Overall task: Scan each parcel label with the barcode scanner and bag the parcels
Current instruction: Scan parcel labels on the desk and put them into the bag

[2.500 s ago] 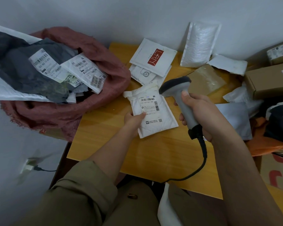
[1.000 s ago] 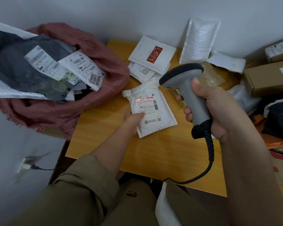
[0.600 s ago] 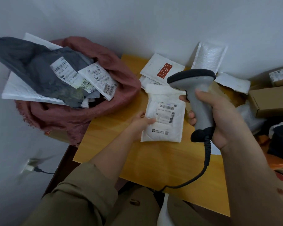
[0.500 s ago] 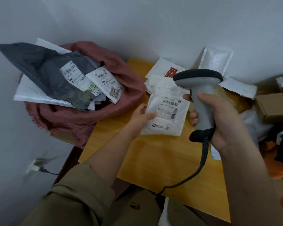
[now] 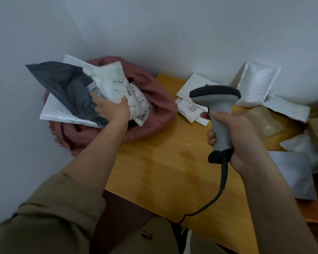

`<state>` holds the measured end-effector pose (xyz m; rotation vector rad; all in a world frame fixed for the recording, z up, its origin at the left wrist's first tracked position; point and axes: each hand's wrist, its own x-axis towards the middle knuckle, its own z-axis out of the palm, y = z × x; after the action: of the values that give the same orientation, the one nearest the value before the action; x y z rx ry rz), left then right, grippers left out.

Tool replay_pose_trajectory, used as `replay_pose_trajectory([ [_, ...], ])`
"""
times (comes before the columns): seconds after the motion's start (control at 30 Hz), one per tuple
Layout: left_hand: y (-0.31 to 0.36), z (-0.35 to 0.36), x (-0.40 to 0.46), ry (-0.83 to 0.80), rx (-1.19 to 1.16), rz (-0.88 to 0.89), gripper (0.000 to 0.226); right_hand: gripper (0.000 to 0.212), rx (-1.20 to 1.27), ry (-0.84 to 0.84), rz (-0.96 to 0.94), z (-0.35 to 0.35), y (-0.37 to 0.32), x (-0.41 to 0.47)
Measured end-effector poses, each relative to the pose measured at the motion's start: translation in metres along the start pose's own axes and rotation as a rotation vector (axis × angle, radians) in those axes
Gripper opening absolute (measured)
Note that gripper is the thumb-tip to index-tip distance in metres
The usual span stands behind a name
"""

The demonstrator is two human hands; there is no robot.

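Your left hand [image 5: 112, 109] grips a white padded parcel [image 5: 112, 83] by its near end, thumb curled over the label face, and holds it above the mouth of the red sack [image 5: 154, 99] that sits off the tabletop's far-left corner. Your right hand [image 5: 246, 138] is wrapped round the handle of the barcode scanner [image 5: 217, 110], held over the middle of the tabletop [image 5: 169, 162] with its cord trailing off the near edge. The main risk, as I judge it, is the sack itself: it looks full, with a dark grey mailer [image 5: 66, 83] and a white bubble mailer [image 5: 62, 112] already sticking out past the rim, so a parcel dropped on top could slide off the heap and fall outside, on the wall side or down past the table's left edge. Press it in below the rim before you let go. A second risk is the cord; a sweep of your right arm toward the unscanned parcels [image 5: 191, 105] at the far edge could drag it across the tabletop. The held parcel's long axis runs from your hand up and away toward the far-left, tilted, label face turned up and to the right; the print is motion-blurred and unreadable. The scanner's handle stands nearly upright, its head pointing away from you toward the far edge.
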<state>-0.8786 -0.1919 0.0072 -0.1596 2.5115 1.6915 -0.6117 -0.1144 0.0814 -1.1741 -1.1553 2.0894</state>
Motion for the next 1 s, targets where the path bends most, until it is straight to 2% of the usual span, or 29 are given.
replay_pose_trajectory([
  [0.1, -0.003, 0.003, -0.002, -0.054, 0.125, -0.059, 0.082, 0.005, -0.001, 0.002, 0.007, -0.001, 0.001, 0.003],
  [0.2, -0.005, 0.009, -0.008, -0.143, 0.118, -0.086, 0.066, 0.010, 0.010, 0.007, 0.003, -0.004, 0.000, 0.006],
  [0.33, -0.003, 0.019, -0.014, -0.163, 0.172, -0.033, 0.048, 0.012, 0.040, 0.049, 0.004, -0.010, 0.001, 0.012],
  [0.43, -0.003, 0.030, -0.022, -0.188, 0.228, 0.111, 0.042, 0.012, 0.043, 0.107, 0.007, -0.018, 0.002, 0.018],
  [0.53, -0.005, 0.046, -0.039, -0.248, 0.316, 0.366, 0.041, 0.013, 0.032, 0.167, 0.002, -0.028, 0.004, 0.025],
  [0.6, -0.006, 0.059, -0.053, -0.340, 0.370, 0.572, 0.040, 0.015, 0.036, 0.207, 0.013, -0.036, 0.005, 0.032],
  [0.7, -0.013, 0.090, -0.069, -0.571, 0.552, 0.815, 0.042, 0.034, 0.035, 0.266, 0.042, -0.046, 0.004, 0.047],
  [0.77, -0.019, 0.114, -0.078, -0.752, 0.707, 0.909, 0.046, 0.033, 0.030, 0.285, 0.031, -0.052, 0.002, 0.055],
  [0.83, -0.025, 0.139, -0.085, -0.884, 0.861, 0.982, 0.051, 0.019, 0.017, 0.299, 0.003, -0.060, 0.002, 0.059],
  [0.9, -0.031, 0.163, -0.088, -0.961, 0.995, 1.055, 0.048, 0.007, -0.006, 0.314, -0.017, -0.070, 0.003, 0.061],
  [1.0, -0.039, 0.193, -0.092, -1.077, 1.170, 1.075, 0.038, 0.007, -0.010, 0.352, -0.005, -0.087, 0.008, 0.059],
])
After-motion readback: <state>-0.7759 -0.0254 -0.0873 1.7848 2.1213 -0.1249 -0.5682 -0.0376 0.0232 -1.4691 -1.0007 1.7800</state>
